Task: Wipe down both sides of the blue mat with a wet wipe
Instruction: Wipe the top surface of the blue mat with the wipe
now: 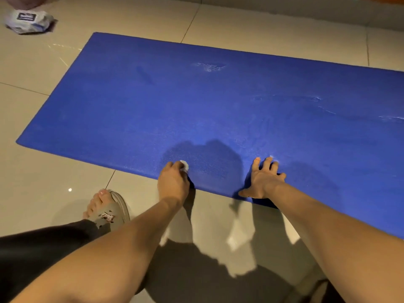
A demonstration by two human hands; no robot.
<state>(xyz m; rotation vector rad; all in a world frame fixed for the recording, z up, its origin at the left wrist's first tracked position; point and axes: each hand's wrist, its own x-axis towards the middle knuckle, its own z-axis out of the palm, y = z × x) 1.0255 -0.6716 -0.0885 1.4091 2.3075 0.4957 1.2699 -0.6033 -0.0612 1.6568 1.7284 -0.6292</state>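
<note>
On the tiled floor the blue mat lay flat, the right grip released and spread flat on its near edge, the left grip just left of it grasping a balled white wipe against the mat.

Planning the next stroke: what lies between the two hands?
Only bare, shadowed blue mat between left hand, holding a wet wipe, and right hand, in the head view.
</note>
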